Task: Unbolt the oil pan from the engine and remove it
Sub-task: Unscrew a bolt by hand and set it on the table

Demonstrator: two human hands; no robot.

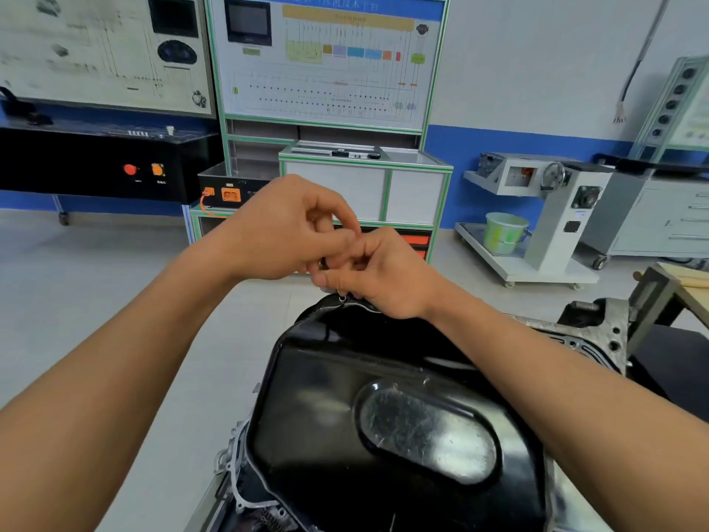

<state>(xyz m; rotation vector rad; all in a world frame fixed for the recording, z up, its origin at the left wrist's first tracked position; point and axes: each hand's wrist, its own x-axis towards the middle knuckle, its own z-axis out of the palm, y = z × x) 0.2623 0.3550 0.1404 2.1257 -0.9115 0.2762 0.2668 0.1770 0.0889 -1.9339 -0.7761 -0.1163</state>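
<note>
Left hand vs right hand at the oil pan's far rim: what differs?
Height: left hand is raised clear of the black oil pan; right hand is lower, at its far rim. Arms: left forearm runs beside the pan over the floor; right forearm crosses above the pan. Shared: fingers curled, fingertips meeting; anything pinched is hidden.

Your left hand (284, 232) and right hand (380, 274) hide whatever sits between them. Your right hand covers the far rim of the oil pan (326, 397); its near end is cut off.
</note>
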